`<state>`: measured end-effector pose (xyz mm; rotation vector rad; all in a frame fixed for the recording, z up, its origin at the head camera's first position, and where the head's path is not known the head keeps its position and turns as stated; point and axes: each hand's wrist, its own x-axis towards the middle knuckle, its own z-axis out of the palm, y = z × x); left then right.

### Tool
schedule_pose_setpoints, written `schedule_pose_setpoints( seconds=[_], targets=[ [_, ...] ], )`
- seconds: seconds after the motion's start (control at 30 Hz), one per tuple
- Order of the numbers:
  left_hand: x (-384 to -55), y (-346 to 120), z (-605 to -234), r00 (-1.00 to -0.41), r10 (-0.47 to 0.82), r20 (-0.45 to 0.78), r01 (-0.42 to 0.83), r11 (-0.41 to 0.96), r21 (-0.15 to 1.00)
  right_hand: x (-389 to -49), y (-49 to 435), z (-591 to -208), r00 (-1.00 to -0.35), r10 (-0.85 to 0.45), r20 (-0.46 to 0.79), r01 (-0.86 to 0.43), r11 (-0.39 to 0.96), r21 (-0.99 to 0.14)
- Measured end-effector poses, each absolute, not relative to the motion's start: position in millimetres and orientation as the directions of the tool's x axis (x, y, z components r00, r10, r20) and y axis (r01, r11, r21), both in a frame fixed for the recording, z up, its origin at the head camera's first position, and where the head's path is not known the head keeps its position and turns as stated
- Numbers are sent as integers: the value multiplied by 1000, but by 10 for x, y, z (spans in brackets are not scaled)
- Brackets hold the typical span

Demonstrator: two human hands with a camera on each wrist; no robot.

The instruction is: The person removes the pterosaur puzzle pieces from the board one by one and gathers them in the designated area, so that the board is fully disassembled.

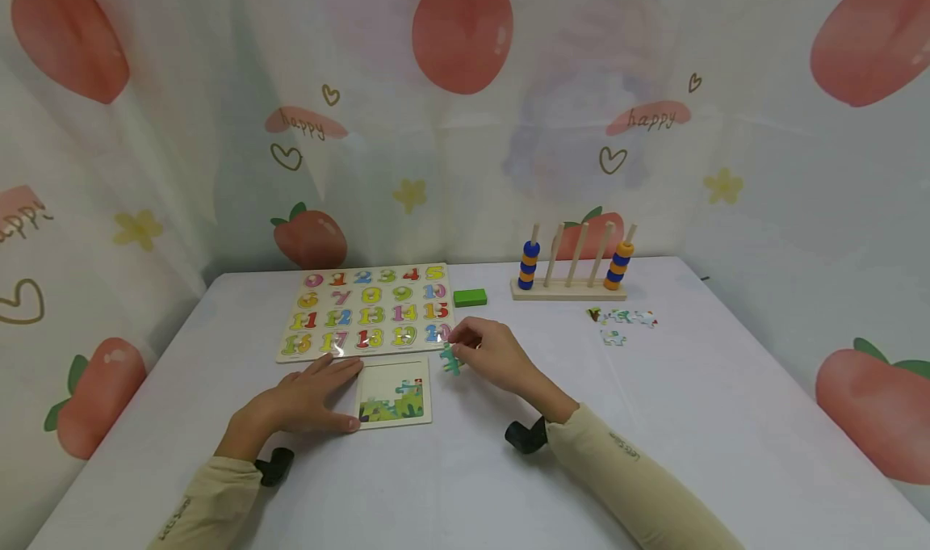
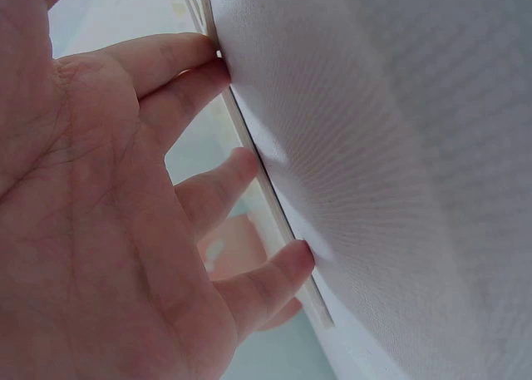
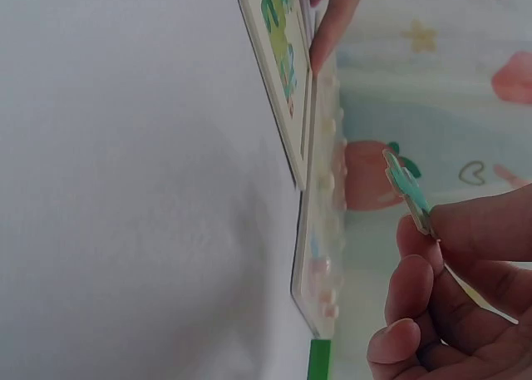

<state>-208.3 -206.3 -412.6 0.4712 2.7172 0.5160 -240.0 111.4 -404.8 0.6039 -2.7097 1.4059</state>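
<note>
A small square puzzle tray lies on the table, its lower part filled with green picture pieces. My left hand rests against the tray's left side, fingers spread toward the top corner and thumb at the bottom corner. In the left wrist view its fingertips touch a thin board edge. To the right of the tray, my right hand pinches a green jigsaw piece between thumb and fingers. The right wrist view shows that jigsaw piece edge-on, held up off the table.
Behind the tray lies a number puzzle board, with a green block at its right. A bead rack stands at the back right. Loose jigsaw pieces lie in front of it.
</note>
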Motion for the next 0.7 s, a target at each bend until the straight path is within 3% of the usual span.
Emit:
schedule_pose_setpoints(
  seconds=[0.7],
  targets=[
    [-2075, -2074, -4106, -886, 387, -254, 258, 868, 424, -2473, 1634, -4029, -949, -231, 216, -309, 541, -782]
  ],
)
